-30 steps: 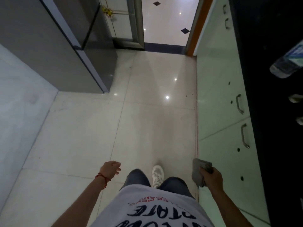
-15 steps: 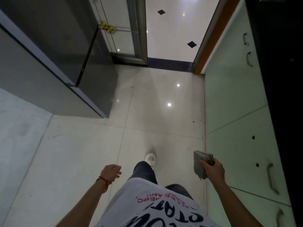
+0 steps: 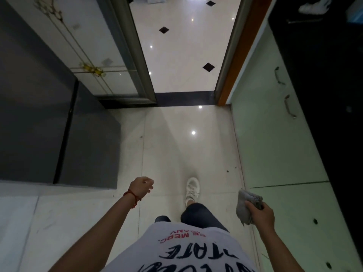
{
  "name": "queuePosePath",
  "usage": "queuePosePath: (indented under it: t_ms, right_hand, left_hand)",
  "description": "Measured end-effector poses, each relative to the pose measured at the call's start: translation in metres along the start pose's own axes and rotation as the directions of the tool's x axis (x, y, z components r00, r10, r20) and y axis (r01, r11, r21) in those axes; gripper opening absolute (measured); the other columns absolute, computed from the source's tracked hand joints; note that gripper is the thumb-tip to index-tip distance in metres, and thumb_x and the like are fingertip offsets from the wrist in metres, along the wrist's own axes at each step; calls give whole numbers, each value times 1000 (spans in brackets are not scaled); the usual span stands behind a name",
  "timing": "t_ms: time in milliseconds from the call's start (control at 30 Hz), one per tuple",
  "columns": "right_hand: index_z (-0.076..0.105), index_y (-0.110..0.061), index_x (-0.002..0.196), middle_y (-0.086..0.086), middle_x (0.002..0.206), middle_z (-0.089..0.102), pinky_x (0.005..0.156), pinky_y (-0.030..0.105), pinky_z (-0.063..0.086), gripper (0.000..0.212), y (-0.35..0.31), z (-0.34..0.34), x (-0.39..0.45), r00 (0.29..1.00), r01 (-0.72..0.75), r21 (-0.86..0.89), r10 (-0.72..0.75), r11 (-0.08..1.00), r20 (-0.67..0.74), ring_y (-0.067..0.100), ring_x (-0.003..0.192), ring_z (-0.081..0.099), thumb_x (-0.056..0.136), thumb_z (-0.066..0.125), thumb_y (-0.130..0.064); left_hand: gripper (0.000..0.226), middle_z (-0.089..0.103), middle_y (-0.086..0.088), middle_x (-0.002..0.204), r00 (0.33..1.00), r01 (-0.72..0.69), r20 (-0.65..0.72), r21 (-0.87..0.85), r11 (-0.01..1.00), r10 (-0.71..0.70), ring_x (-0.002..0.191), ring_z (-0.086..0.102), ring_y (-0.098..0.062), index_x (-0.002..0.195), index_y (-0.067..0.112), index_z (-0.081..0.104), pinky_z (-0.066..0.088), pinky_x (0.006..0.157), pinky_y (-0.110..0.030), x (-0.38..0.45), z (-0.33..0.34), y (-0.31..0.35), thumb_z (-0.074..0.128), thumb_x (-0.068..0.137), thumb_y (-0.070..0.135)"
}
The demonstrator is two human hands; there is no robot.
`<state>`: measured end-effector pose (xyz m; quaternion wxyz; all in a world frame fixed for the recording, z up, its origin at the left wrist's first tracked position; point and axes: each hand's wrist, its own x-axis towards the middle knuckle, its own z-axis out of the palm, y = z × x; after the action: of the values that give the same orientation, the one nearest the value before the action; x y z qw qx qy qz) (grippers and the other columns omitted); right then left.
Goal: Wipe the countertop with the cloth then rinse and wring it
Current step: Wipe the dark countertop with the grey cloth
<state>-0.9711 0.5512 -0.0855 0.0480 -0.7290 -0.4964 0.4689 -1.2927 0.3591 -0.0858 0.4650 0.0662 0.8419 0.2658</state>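
My right hand (image 3: 260, 213) grips a crumpled grey cloth (image 3: 245, 207) at waist height, just left of the pale green cabinet fronts. My left hand (image 3: 140, 186) hangs loosely curled over the floor and holds nothing; a red thread circles its wrist. The black countertop (image 3: 324, 85) runs along the right edge of the view, above the cabinets. No sink or tap is in sight.
A dark grey fridge (image 3: 59, 124) stands on the left. Ahead, an open doorway (image 3: 182, 55) with a sliding glass door leads to a glossy tiled room. Pale green cabinets (image 3: 275, 144) with metal handles line the right. One white shoe (image 3: 192, 188) steps onto the tiled floor.
I have walked forward along the cabinets toward the doorway, which is now much nearer. The bottle on the counter has left the view. The cloth stays in my right hand.
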Motion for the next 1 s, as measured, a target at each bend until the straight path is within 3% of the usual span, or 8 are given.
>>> queuePosePath:
  t_ms: [100, 300, 467, 567, 700, 833, 933, 1000]
  right_hand:
    - [61, 2, 108, 24, 110, 64, 82, 39, 47, 35, -47, 8, 30, 1000, -11, 18, 11, 1000, 3, 36, 97, 60, 78, 69, -14]
    - [62, 0, 101, 22, 101, 66, 71, 30, 40, 27, -151, 18, 82, 999, 41, 14, -41, 999, 1, 24, 80, 54, 78, 67, -13]
    - [63, -1, 100, 22, 103, 67, 73, 28, 39, 26, -218, 27, 119, 996, 71, 97, -65, 993, -69, 23, 82, 54, 78, 69, -13]
    - [62, 2, 104, 23, 107, 65, 75, 29, 40, 30, -245, 33, 135, 992, 40, 157, -20, 987, -124, 30, 92, 59, 78, 70, -12]
    - [61, 5, 106, 26, 113, 64, 85, 38, 45, 36, -266, 42, 147, 962, -79, 284, 148, 956, -230, 37, 103, 59, 77, 71, -14]
    - [58, 7, 110, 25, 117, 62, 82, 33, 42, 39, -279, 49, 141, 910, -170, 429, 309, 887, -277, 36, 106, 58, 78, 70, -13]
    - [57, 4, 112, 24, 118, 62, 87, 38, 47, 43, -276, 55, 133, 847, -237, 520, 436, 821, -302, 36, 105, 59, 78, 70, -19]
    - [58, 3, 111, 24, 116, 63, 80, 36, 48, 43, -270, 58, 125, 800, -283, 568, 517, 773, -305, 36, 103, 60, 78, 70, -22]
  left_hand:
    - [27, 63, -15, 87, 999, 30, 11, 24, 999, -31, 77, 58, -26, 106, -5, 62, 41, 55, -22, 32, -12, 37, 51, 91, 15]
    - [29, 62, -15, 91, 1000, 13, 26, 43, 999, -15, 81, 57, -26, 109, -7, 60, 42, 57, -22, 90, -36, 122, 49, 92, 14]
    - [30, 61, -15, 93, 997, -30, 67, 112, 993, 22, 83, 56, -26, 112, -8, 58, 41, 57, -20, 149, -48, 200, 49, 93, 13]
    - [31, 60, -16, 94, 991, -80, 120, 191, 978, 58, 83, 55, -25, 114, -8, 57, 41, 56, -19, 187, -52, 248, 48, 93, 13]
    - [29, 61, -14, 92, 960, -215, 246, 350, 912, 132, 81, 56, -22, 112, -6, 59, 41, 54, -18, 238, -52, 333, 48, 93, 14]
    - [27, 64, -10, 86, 895, -387, 401, 484, 785, 194, 76, 58, -20, 107, -2, 62, 43, 56, -21, 274, -40, 417, 50, 92, 17]
    - [27, 64, -10, 83, 835, -499, 506, 533, 683, 215, 74, 58, -20, 104, -2, 64, 43, 59, -25, 293, -16, 470, 51, 92, 18]
    - [27, 64, -11, 83, 800, -557, 559, 553, 620, 219, 71, 58, -20, 102, -2, 65, 43, 60, -26, 294, 7, 498, 51, 92, 19]
